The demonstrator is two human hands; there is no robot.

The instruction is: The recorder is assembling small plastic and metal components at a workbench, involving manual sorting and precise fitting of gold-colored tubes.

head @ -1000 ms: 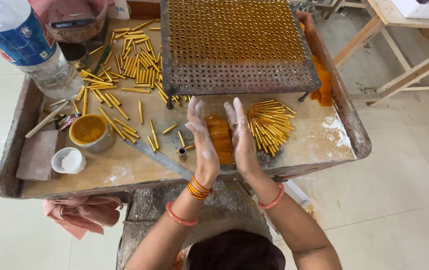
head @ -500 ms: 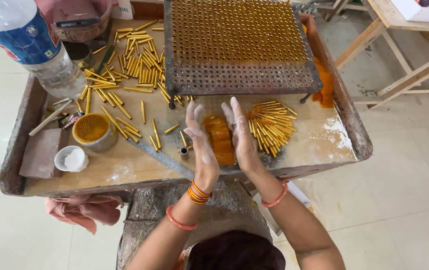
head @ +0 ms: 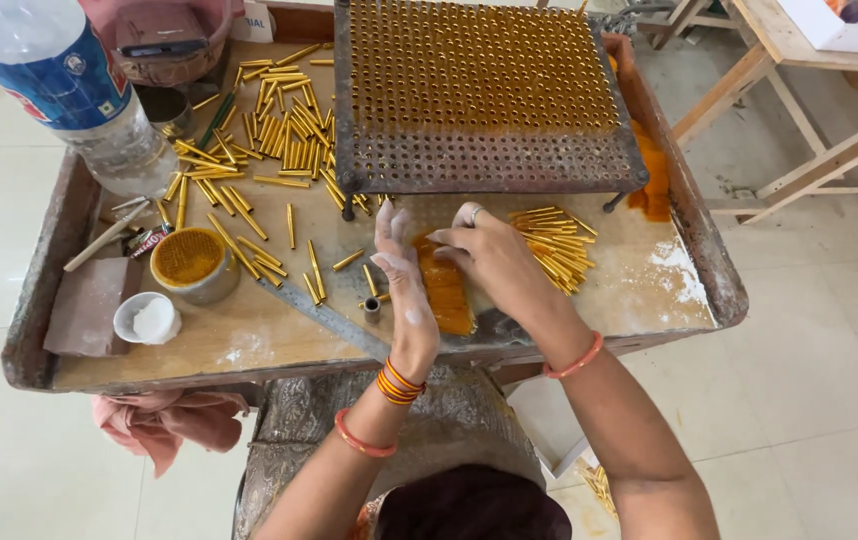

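An orange slab (head: 446, 292) lies near the tray's (head: 44, 290) front edge, between both hands; the left hand (head: 401, 280) stands flat and unclenched along one side, the right hand (head: 494, 255) curls loosely over the other, seemingly to shape it; loose gold tubes (head: 554, 245) wait just right; a perforated rack (head: 479, 95) fills the back edge.

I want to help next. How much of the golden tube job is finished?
Most holes of the metal rack hold tubes; its front rows look empty. The left hand and right hand press an orange lump. Loose golden tubes lie on the tray.
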